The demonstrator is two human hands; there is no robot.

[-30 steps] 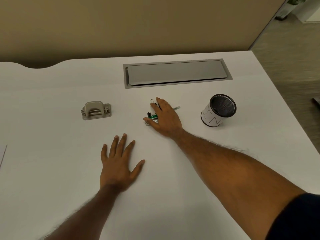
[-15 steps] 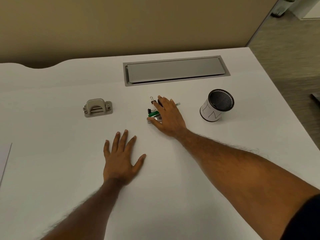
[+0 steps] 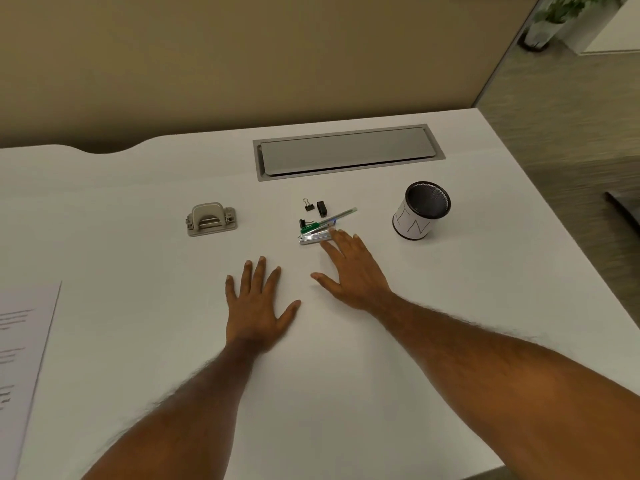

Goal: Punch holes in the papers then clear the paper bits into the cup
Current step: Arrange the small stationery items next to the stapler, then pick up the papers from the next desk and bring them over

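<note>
A grey hole punch (image 3: 211, 219) sits on the white desk (image 3: 346, 375), left of centre. A black mesh cup (image 3: 420, 210) wrapped in white paper stands to the right. Printed papers (image 3: 20, 344) lie at the left edge, partly out of view. My left hand (image 3: 258, 306) rests flat on the desk with fingers spread, holding nothing. My right hand (image 3: 351, 271) lies flat with straight fingers, its fingertips at a silver stapler (image 3: 313, 237) and holding nothing.
A green pen (image 3: 329, 220), black binder clips (image 3: 308, 205) and a small black item (image 3: 321, 208) lie in a cluster above the stapler. A grey cable hatch (image 3: 346, 152) is set in the desk's far side. The desk's right edge drops to the floor.
My right hand has drawn back toward me off the cluster of stationery, uncovering the pen, clips and stapler. My left hand stays flat in place.
</note>
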